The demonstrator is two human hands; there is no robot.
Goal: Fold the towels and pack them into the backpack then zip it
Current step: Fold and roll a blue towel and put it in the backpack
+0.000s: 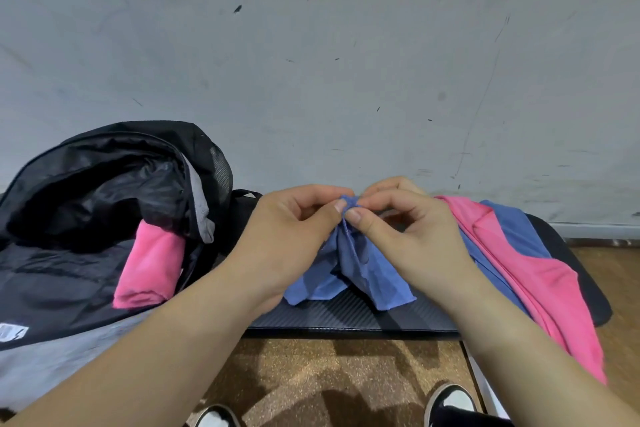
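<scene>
A blue towel (349,263) is hanging bunched above a black mat (346,317) at the centre of the view, its lower edge trailing onto the mat at six o'clock. Both hands are meeting at the cloth's top. The left hand (294,229) is pinching the upper edge between thumb and forefinger, its other fingers curling inward behind. The right hand (401,232) is pinching the same edge just beside it, thumb pressing against forefinger, the remaining fingers arching loosely over the fabric. The two thumbs (337,206) are sitting almost nail to nail.

At nine o'clock from the hands, a black backpack (86,184) is lying unzipped with its flap gaping, and a folded pink towel (149,267) is poking out of its mouth. At three o'clock, a loose pink towel (540,274) is draping over the mat's edge, overlapping another blue towel (509,225). A scuffed grey wall (311,62) is rising at twelve o'clock; two shoes (450,400) are standing on the brown floor (329,374) at six.
</scene>
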